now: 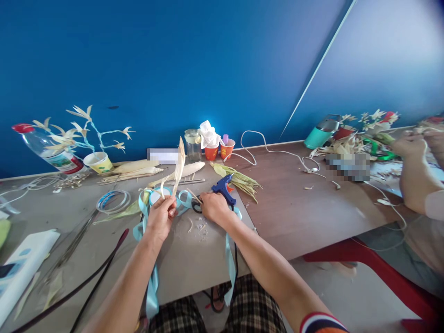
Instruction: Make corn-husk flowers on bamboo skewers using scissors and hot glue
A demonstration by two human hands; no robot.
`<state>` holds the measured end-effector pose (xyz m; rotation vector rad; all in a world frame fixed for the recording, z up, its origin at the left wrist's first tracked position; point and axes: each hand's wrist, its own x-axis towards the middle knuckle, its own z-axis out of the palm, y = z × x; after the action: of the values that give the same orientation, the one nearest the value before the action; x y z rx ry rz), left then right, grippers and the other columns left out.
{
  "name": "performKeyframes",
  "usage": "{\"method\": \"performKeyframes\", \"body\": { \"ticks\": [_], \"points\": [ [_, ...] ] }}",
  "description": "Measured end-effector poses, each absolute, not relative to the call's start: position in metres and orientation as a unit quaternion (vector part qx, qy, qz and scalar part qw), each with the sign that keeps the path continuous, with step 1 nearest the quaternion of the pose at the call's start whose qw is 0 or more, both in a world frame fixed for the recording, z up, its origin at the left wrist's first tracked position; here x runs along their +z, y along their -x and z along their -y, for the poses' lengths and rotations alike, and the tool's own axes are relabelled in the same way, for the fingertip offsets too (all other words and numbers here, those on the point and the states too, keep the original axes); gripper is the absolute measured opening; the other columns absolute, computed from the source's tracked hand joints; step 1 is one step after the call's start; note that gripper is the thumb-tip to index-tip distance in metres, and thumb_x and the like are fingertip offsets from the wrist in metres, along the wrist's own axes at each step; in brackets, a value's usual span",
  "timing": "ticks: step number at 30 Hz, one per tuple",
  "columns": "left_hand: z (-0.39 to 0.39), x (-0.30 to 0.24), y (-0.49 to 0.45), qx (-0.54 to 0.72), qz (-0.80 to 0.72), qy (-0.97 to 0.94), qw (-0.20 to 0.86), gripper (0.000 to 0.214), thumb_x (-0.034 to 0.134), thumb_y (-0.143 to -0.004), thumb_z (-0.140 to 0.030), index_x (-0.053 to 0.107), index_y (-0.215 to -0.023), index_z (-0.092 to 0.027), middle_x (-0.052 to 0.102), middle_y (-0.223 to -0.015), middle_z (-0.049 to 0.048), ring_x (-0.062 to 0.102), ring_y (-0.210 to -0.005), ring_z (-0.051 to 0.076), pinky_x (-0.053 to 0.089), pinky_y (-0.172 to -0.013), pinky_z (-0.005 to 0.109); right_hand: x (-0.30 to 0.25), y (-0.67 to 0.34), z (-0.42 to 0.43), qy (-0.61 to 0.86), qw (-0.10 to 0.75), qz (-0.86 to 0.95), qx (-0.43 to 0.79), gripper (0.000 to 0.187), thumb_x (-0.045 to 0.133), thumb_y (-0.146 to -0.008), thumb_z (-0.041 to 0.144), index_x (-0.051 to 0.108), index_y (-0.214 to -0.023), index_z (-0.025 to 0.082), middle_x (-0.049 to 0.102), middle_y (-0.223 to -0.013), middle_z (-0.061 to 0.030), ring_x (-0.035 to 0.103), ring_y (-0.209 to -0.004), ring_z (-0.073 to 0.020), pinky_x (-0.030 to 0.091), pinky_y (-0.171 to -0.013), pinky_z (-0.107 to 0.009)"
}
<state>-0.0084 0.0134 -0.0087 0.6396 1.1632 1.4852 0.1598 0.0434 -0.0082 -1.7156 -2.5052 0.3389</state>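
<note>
My left hand point(161, 213) is closed, pinching a pale dried corn husk strip point(179, 166) that stands upright above the fingers. My right hand point(215, 206) lies low over the table, its fingers curled at the black handle of scissors point(196, 206); the rest of the scissors is hidden. A blue hot glue gun point(225, 188) with an orange trigger lies just beyond that hand. Light blue ribbon point(152, 282) runs between and around my hands and hangs over the table's front edge. Small scraps point(201, 227) lie between my forearms.
At left stand a bottle point(52, 155), a cup point(98, 163) with husk flowers, a tape roll point(113, 202) and a power strip point(26, 268). Behind are husks point(137, 166), a jar point(193, 145) and red cups point(227, 150). Another person's arm point(414, 178) is at right.
</note>
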Motion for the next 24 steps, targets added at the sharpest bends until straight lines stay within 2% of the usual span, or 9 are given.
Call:
{"method": "performKeyframes", "body": {
  "ticks": [5, 13, 17, 21, 24],
  "points": [
    [-0.013, -0.010, 0.008, 0.626, -0.484, -0.278, 0.545, 0.022, 0.075, -0.058, -0.021, 0.055, -0.056, -0.014, 0.053, -0.053, -0.0041, 0.037, -0.040, 0.002, 0.027, -0.041, 0.017, 0.000, -0.164, -0.043, 0.570, 0.047, 0.812, 0.117, 0.019, 0.049, -0.083, 0.022, 0.066, -0.090, 0.016, 0.071, -0.098, -0.0110, 0.067, -0.091, -0.0239, 0.043, -0.072, -0.030],
    [-0.014, -0.012, 0.009, 0.625, -0.483, -0.285, 0.544, 0.022, 0.076, -0.058, -0.022, 0.055, -0.056, -0.014, 0.052, -0.053, -0.0038, 0.036, -0.040, 0.002, 0.027, -0.041, 0.017, 0.003, -0.162, -0.043, 0.580, 0.026, 0.800, 0.152, 0.025, 0.050, -0.081, 0.022, 0.070, -0.094, 0.012, 0.072, -0.097, -0.0159, 0.067, -0.092, -0.0250, 0.045, -0.073, -0.029],
    [-0.014, -0.011, 0.010, 0.620, -0.485, -0.287, 0.545, 0.023, 0.076, -0.058, -0.023, 0.055, -0.057, -0.014, 0.052, -0.054, -0.0036, 0.037, -0.041, 0.003, 0.028, -0.041, 0.018, 0.001, -0.168, -0.049, 0.613, 0.072, 0.773, 0.148, 0.026, 0.048, -0.083, 0.023, 0.069, -0.094, 0.013, 0.071, -0.095, -0.0153, 0.067, -0.089, -0.0242, 0.044, -0.072, -0.029],
    [-0.014, -0.010, 0.010, 0.623, -0.488, -0.279, 0.543, 0.023, 0.078, -0.056, -0.023, 0.057, -0.059, -0.014, 0.052, -0.054, -0.0040, 0.037, -0.041, 0.003, 0.027, -0.041, 0.017, 0.001, -0.180, -0.057, 0.669, 0.126, 0.726, 0.095, 0.027, 0.044, -0.087, 0.022, 0.066, -0.099, 0.012, 0.069, -0.096, -0.0155, 0.066, -0.088, -0.0236, 0.043, -0.078, -0.033],
    [-0.014, -0.011, 0.009, 0.624, -0.492, -0.275, 0.541, 0.024, 0.078, -0.055, -0.023, 0.056, -0.058, -0.014, 0.052, -0.054, -0.0043, 0.037, -0.041, 0.003, 0.027, -0.041, 0.017, 0.002, -0.183, -0.057, 0.657, 0.158, 0.735, 0.059, 0.027, 0.045, -0.089, 0.027, 0.065, -0.101, 0.013, 0.066, -0.102, -0.0161, 0.063, -0.092, -0.0240, 0.042, -0.083, -0.035]
  ]
}}
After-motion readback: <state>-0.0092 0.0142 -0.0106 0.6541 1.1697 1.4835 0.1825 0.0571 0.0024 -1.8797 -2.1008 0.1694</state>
